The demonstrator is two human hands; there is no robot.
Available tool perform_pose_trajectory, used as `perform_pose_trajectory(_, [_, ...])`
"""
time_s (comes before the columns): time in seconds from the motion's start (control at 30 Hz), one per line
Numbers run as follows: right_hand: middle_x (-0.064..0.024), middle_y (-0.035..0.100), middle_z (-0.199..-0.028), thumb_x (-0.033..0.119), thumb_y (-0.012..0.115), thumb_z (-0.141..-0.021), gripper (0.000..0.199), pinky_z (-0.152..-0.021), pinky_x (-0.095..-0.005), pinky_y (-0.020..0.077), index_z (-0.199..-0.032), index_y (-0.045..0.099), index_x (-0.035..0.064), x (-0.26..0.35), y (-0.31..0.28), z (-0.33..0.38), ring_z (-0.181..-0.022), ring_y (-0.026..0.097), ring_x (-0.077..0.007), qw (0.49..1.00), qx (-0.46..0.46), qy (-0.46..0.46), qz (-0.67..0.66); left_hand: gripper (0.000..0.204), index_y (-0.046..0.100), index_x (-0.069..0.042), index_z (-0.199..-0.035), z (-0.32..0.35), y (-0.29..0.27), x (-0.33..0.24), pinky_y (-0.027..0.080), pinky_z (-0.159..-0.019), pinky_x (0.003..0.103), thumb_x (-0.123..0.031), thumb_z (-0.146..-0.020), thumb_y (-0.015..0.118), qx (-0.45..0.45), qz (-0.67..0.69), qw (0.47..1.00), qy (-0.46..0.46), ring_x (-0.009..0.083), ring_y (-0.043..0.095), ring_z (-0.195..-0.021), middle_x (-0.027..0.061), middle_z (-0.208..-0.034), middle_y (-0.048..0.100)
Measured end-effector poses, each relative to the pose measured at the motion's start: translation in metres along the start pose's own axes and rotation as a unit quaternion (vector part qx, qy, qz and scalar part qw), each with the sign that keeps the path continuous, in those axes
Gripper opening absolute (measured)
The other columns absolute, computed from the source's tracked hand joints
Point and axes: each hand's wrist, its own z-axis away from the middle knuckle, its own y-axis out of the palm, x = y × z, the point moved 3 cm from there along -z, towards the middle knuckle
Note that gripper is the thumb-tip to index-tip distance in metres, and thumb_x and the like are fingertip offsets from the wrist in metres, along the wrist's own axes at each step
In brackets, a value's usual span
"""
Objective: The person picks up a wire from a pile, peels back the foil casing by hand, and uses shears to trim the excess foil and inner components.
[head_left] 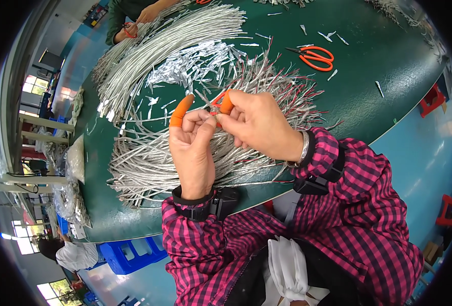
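Note:
My left hand (191,148) wears an orange finger cot on the index finger and pinches a thin silver cable end (203,98) over the green table (379,61). My right hand (259,122), with an orange cot on one fingertip, holds small orange-handled scissors (218,102) right at that cable end. Both hands meet above a heap of cut silver cables with red inner wires (267,81). Under my left hand lies a bundle of silver cables (144,163). Loose foil strips (195,64) lie just beyond the hands.
Another pair of orange scissors (315,57) lies on the table to the right. A long bundle of silver cables (170,46) stretches toward another person's hands (139,20) at the far edge. Blue crates (129,255) and red stools (432,99) stand on the blue floor.

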Motion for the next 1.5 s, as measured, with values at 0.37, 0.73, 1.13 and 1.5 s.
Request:
perform_pose_trajectory(0.37, [-0.0134,0.056,-0.060,0.007,0.062,-0.079,0.014,-0.048,-0.0374,0.0469,-0.079,0.050,0.0009,0.001,0.007,0.004,-0.053,0.060,-0.0300,0.945,-0.087,-0.232,0.214,0.048,0.041,0.004,-0.128,0.001,0.002,-0.001,0.045,-0.080,0.023,0.004,-0.083,0.061,-0.024,-0.077,0.997,0.019,0.0103,0.056,-0.087,0.0070,-0.096,0.059])
perform_pose_trajectory(0.73, [-0.0022,0.057,-0.066,0.011,0.057,-0.091,0.014,-0.040,-0.0184,0.0420,-0.092,0.054,-0.0025,-0.008,0.002,-0.001,-0.051,0.056,-0.0057,0.983,0.059,0.097,-0.145,0.044,0.041,0.004,-0.128,-0.002,-0.007,0.001,0.042,-0.073,0.022,0.001,-0.087,0.057,-0.010,0.021,0.999,-0.037,0.0086,0.052,-0.082,0.0055,-0.095,0.059])
perform_pose_trajectory(1.13, [-0.0034,0.058,-0.067,0.010,0.057,-0.091,0.013,-0.041,-0.0191,0.0426,-0.093,0.054,-0.0024,-0.007,0.004,-0.002,-0.051,0.057,-0.0072,0.980,0.062,0.104,-0.159,0.045,0.042,0.004,-0.128,0.001,-0.010,0.001,0.042,-0.073,0.021,0.000,-0.086,0.058,-0.015,0.006,0.999,-0.046,0.0079,0.052,-0.082,0.0047,-0.096,0.059])
perform_pose_trajectory(1.5, [-0.0060,0.061,-0.074,0.009,0.055,-0.091,0.013,-0.042,-0.0190,0.0436,-0.098,0.053,-0.0027,-0.009,0.006,-0.001,-0.051,0.057,-0.0072,0.971,0.059,0.111,-0.202,0.045,0.042,0.004,-0.128,-0.002,-0.010,0.003,0.043,-0.075,0.024,0.000,-0.087,0.058,-0.005,0.041,0.998,-0.051,0.0096,0.054,-0.082,0.0049,-0.096,0.059])
